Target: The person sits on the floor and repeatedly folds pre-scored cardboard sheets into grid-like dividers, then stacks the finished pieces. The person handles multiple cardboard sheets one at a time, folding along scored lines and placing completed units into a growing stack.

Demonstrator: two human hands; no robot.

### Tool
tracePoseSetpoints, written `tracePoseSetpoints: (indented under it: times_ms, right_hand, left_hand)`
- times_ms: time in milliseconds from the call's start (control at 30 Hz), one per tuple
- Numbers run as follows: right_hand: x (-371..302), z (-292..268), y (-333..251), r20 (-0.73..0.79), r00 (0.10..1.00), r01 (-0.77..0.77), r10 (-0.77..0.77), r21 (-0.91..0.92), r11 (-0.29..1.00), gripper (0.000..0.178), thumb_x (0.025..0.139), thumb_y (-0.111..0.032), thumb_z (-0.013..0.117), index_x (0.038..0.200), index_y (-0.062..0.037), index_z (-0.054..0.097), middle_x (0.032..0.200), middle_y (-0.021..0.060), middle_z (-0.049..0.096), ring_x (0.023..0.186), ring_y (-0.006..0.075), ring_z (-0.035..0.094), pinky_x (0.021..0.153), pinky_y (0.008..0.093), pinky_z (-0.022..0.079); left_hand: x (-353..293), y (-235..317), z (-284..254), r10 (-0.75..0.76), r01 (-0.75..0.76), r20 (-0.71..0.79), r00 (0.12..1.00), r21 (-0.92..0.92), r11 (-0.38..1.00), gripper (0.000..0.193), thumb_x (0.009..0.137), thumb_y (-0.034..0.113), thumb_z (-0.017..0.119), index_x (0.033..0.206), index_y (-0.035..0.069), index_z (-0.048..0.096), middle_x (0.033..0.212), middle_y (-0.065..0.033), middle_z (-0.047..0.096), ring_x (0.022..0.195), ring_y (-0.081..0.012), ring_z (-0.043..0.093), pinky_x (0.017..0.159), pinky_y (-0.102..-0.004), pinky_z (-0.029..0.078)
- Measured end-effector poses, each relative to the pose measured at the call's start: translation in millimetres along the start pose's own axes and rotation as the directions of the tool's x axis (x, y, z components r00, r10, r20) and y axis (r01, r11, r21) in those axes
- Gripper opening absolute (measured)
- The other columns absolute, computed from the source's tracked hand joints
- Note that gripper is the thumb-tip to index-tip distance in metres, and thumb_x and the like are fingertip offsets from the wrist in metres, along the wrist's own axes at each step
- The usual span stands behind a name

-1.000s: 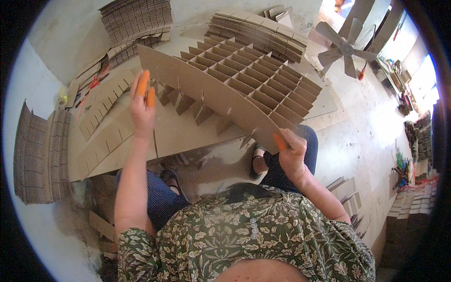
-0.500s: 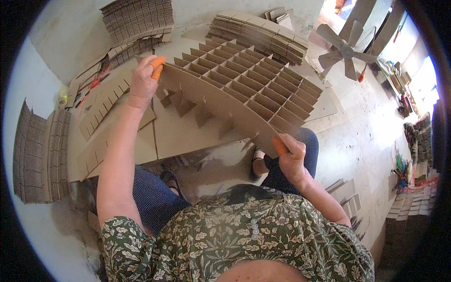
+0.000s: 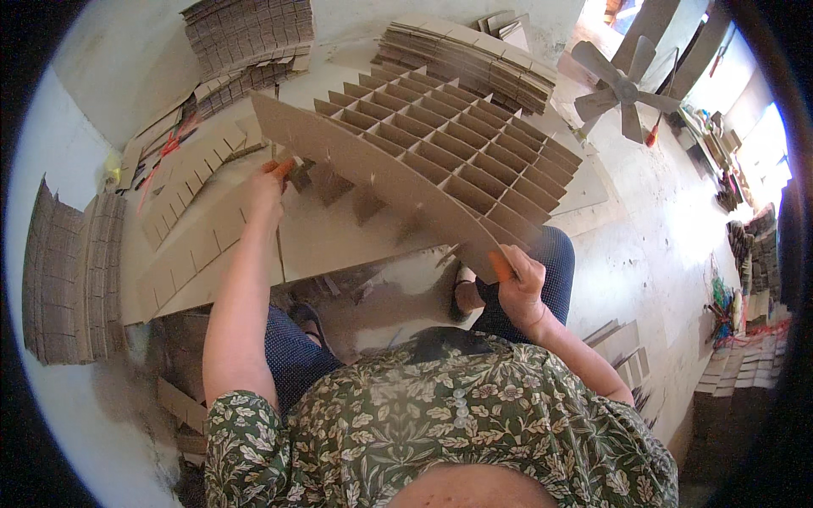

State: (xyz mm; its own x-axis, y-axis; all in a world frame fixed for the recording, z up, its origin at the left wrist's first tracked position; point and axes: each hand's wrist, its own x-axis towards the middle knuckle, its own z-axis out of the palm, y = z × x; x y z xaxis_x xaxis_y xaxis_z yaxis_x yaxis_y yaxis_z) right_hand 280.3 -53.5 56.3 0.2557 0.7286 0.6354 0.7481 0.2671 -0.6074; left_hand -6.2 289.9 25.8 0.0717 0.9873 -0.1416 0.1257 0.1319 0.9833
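Cardboard divider grid (image 3: 440,161): brown, many interlocked slotted strips forming open square cells. Tilted, near long edge raised. Held at both ends above flat cardboard sheets.

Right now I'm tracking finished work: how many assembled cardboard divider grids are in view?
1: the divider grid, held tilted between the left hand and right hand. Others may hide among the flat stacks.

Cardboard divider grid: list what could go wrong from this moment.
1. The cardboard divider grid is gripped only along its near long strip, left hand at one end, right hand at the other; the slotted strips might slip apart.
2. Tabs under that strip hang free and could snag on the flat sheet below.
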Motion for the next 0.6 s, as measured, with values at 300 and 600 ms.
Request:
tracePoseSetpoints:
  times_ms: [300,600]
  right_hand:
    - [-11,-3,-2,-0.004,1.0,-0.009,0.009,-0.019,1.0,0.013,0.08,0.005,0.063,0.092,0.0001,0.063,0.073,0.0159,0.059,0.062,0.0286,0.061,0.054,0.0325,0.047]
    - [16,-10,13,0.183,0.98,-0.084,0.077,0.034,0.996,0.012,0.077,0.009,0.059,0.087,0.0009,0.06,0.074,0.0166,0.059,0.064,0.0275,0.059,0.059,0.0323,0.047]
  left_hand:
    - [-14,-36,18,0.942,-0.769,-0.015,0.336,0.573,0.284,0.023,0.084,0.006,0.066,0.105,-0.001,0.062,0.097,-0.0062,0.062,0.085,-0.0182,0.057,0.078,-0.0299,0.046]
    - [-64,-7,24,0.706,-0.606,-0.291,0.646,0.368,0.706,0.04,0.09,0.009,0.061,0.129,0.004,0.051,0.129,-0.009,0.055,0.117,-0.0195,0.051,0.097,-0.0335,0.04]
